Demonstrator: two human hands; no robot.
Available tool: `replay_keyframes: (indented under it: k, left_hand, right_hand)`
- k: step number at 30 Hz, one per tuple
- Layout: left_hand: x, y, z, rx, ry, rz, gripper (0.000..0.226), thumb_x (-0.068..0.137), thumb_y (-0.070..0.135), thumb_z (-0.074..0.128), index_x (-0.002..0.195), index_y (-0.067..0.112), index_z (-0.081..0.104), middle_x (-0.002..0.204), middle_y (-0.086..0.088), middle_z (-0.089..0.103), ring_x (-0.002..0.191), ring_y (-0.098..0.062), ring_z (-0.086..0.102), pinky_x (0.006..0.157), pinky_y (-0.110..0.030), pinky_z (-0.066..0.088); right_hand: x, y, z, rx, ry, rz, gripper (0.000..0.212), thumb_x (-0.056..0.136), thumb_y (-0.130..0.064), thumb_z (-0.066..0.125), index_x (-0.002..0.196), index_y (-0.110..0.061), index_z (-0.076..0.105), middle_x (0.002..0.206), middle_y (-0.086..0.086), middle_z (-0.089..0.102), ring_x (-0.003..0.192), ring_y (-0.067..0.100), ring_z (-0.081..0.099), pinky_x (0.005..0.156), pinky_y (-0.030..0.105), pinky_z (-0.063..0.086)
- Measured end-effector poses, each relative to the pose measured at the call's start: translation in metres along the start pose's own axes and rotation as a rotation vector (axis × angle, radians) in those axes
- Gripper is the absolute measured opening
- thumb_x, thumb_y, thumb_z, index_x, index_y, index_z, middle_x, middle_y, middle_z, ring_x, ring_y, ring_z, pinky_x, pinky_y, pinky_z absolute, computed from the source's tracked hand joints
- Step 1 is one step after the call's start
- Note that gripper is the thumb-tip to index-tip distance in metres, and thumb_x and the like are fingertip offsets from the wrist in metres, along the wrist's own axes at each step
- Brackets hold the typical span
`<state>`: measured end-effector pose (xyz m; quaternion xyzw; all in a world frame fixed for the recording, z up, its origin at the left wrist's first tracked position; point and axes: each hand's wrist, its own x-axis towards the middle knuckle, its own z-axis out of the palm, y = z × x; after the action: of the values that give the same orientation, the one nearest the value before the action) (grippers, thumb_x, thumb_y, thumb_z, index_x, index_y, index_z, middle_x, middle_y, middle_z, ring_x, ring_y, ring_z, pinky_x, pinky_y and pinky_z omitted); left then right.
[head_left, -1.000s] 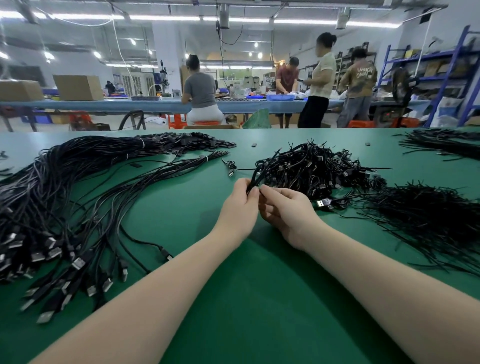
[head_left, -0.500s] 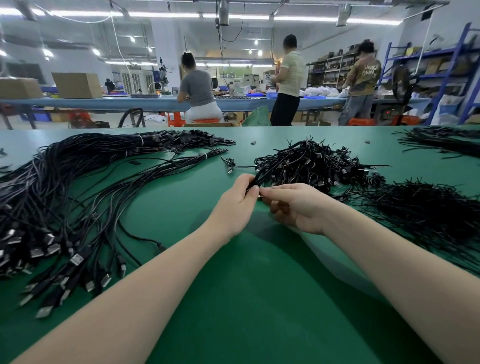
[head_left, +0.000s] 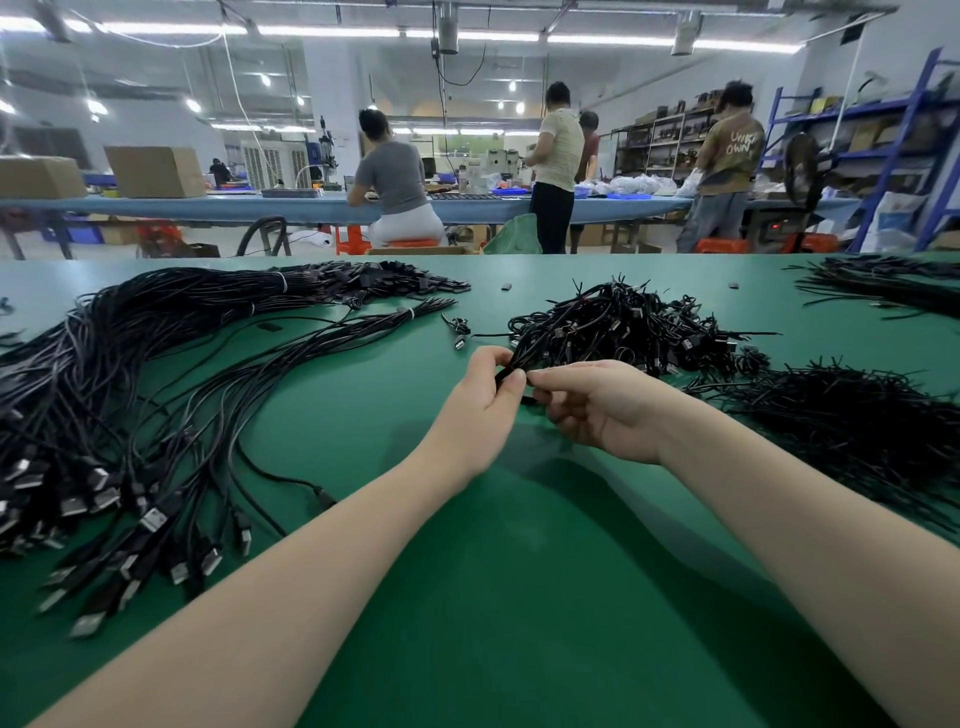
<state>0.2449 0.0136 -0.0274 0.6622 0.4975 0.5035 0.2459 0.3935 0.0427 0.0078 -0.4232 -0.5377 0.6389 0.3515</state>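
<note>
The left hand pinches a black cable between thumb and forefinger. The right hand meets it fingertip to fingertip, thumb and forefinger nipping the same cable while its other fingers curl underneath. The cable is held just above the green table, about midway between the left and right edges. From the fingers it runs back into a tangled cable heap toward the far edge. Long cables with USB plugs fan across the left side, and a pile of thin black ties lies by the right edge. On the blue bench beyond stand two cardboard boxes; what they hold cannot be seen.
</note>
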Motion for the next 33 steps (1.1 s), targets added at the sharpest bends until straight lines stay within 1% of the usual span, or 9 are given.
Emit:
replay_keyframes:
  k: [2,3,6,8,15,19,25,31,33]
  left_hand:
    - [0.001,0.002,0.001,-0.040,-0.005,-0.048,0.024,0.102,0.026,0.039,0.123,0.016,0.039,0.110,-0.022,0.058,0.102,-0.038,0.052,0.090,-0.041,0.043]
    - [0.001,0.004,0.002,-0.081,-0.014,-0.061,0.021,0.102,0.025,0.039,0.121,0.016,0.040,0.104,-0.018,0.059,0.095,-0.033,0.055,0.087,-0.039,0.045]
    - [0.001,0.008,0.005,-0.292,-0.037,-0.102,0.008,0.103,0.019,0.038,0.103,0.023,0.044,0.077,0.005,0.054,0.062,-0.002,0.049,0.059,-0.017,0.039]
    - [0.001,0.010,0.007,-0.379,-0.040,-0.118,0.012,0.103,0.015,0.037,0.098,0.023,0.044,0.072,0.005,0.052,0.050,0.005,0.044,0.049,-0.012,0.035]
    - [0.000,0.015,0.006,-0.452,-0.030,-0.159,0.012,0.104,0.016,0.035,0.096,0.018,0.045,0.071,0.002,0.051,0.042,0.004,0.039,0.046,-0.011,0.034]
    - [-0.002,0.017,0.006,-0.469,-0.022,-0.177,0.011,0.104,0.017,0.036,0.105,0.011,0.045,0.068,0.003,0.049,0.042,0.003,0.038,0.046,-0.011,0.033]
    - [-0.001,0.020,0.005,-0.532,-0.012,-0.200,0.011,0.104,0.017,0.036,0.103,0.010,0.044,0.046,0.016,0.052,0.041,0.001,0.038,0.045,-0.012,0.032]
    - [0.000,0.011,0.003,-0.459,0.031,-0.207,0.011,0.104,0.020,0.037,0.097,0.016,0.045,0.057,0.010,0.048,0.045,-0.002,0.036,0.047,-0.013,0.032]
    - [0.001,0.006,0.002,-0.412,0.039,-0.202,0.012,0.103,0.021,0.038,0.094,0.018,0.045,0.061,0.009,0.044,0.047,-0.004,0.034,0.047,-0.013,0.032]
  right_hand:
    - [-0.001,-0.001,0.000,0.058,-0.031,0.059,0.015,0.088,-0.015,0.065,0.075,-0.008,0.063,0.055,-0.004,0.058,0.047,0.004,0.047,0.042,0.014,0.041]
    - [-0.001,-0.001,-0.001,0.081,-0.050,0.080,0.016,0.088,-0.016,0.063,0.074,-0.008,0.063,0.056,-0.004,0.058,0.047,0.004,0.048,0.042,0.014,0.042]
    - [-0.001,-0.002,-0.002,0.108,-0.091,0.086,0.018,0.090,-0.015,0.059,0.073,-0.009,0.062,0.059,-0.003,0.059,0.048,0.005,0.050,0.044,0.013,0.044]
    - [-0.002,-0.002,-0.001,0.103,-0.101,0.077,0.021,0.092,-0.015,0.057,0.072,-0.008,0.061,0.058,-0.002,0.058,0.049,0.005,0.050,0.044,0.013,0.044]
    - [0.000,-0.001,0.001,0.153,-0.085,0.065,0.020,0.095,-0.011,0.051,0.077,-0.009,0.060,0.064,0.000,0.062,0.053,0.007,0.056,0.048,0.016,0.048]
    - [0.001,-0.002,0.003,0.191,-0.075,0.067,0.018,0.096,-0.010,0.049,0.080,-0.008,0.058,0.062,0.001,0.063,0.051,0.008,0.058,0.048,0.017,0.050]
    - [0.001,-0.001,0.006,0.279,-0.065,0.071,0.020,0.096,-0.006,0.048,0.079,-0.004,0.059,0.060,0.004,0.064,0.053,0.011,0.063,0.050,0.019,0.053]
    - [-0.001,0.002,0.005,0.234,-0.039,0.046,0.010,0.092,-0.014,0.060,0.088,-0.005,0.063,0.070,0.009,0.070,0.058,0.014,0.066,0.049,0.019,0.053]
    - [-0.001,0.004,0.004,0.183,-0.040,0.019,0.016,0.087,-0.021,0.067,0.087,-0.005,0.063,0.075,0.009,0.070,0.059,0.014,0.066,0.050,0.018,0.053]
